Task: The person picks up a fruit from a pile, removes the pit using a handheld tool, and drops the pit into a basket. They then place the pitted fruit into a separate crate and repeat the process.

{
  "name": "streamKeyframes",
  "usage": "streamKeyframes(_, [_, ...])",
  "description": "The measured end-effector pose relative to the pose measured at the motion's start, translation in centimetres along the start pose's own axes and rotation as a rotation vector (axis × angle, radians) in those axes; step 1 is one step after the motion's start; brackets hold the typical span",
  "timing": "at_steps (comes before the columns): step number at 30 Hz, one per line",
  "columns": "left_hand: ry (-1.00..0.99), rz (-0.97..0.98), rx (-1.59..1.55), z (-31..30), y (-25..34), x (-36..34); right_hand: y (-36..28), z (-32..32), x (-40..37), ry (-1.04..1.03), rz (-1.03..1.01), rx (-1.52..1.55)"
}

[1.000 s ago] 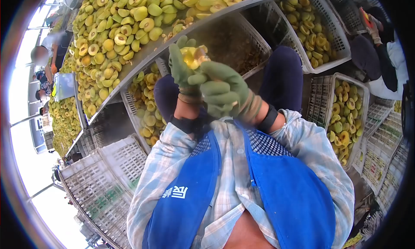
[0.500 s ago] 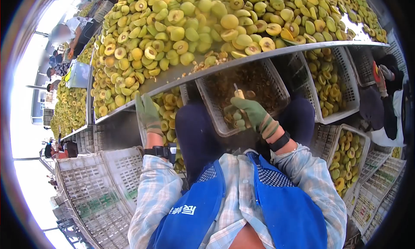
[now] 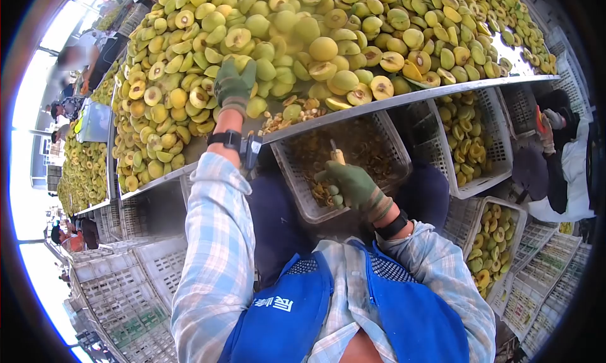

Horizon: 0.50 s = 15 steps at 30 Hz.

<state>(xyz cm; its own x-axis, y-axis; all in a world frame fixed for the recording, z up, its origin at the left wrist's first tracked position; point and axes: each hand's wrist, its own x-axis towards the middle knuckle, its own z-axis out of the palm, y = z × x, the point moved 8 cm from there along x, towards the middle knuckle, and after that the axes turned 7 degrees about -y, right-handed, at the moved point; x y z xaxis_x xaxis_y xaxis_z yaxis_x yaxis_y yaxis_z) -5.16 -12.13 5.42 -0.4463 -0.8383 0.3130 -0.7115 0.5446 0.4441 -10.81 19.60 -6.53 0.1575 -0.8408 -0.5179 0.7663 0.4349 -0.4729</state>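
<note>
My left hand point(image 3: 235, 85), in a green glove with a striped cuff, reaches onto the pile of halved yellow-green stone fruit point(image 3: 319, 51). Its thumb and fingers are apart over the fruit, and nothing shows in its grasp. My right hand point(image 3: 355, 187), gloved alike, is closed round the light wooden handle of a small tool point(image 3: 338, 153) with a thin metal tip pointing up. That hand hovers above a grey crate point(image 3: 303, 206) holding brown pits and scraps. Pit bits point(image 3: 293, 116) lie along the table's near edge.
The metal table rim point(image 3: 404, 99) runs between me and the pile. Crates of fruit halves point(image 3: 470, 142) stand right, with another fruit crate point(image 3: 492, 249) lower right. Stacked pale crates point(image 3: 120, 287) stand left. Another person's gloved hand point(image 3: 548, 133) is far right.
My left hand has moved up and forward from beside the table edge onto the fruit pile. My right hand keeps the tool over the scrap crate. The whole view has shifted slightly.
</note>
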Motion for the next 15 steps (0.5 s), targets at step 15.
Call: streamKeyframes(15, [-0.343, 0.498, -0.793, -5.3, 14.0, -22.2, -3.5, 5.5, -7.0, -0.049, -0.312, -0.011])
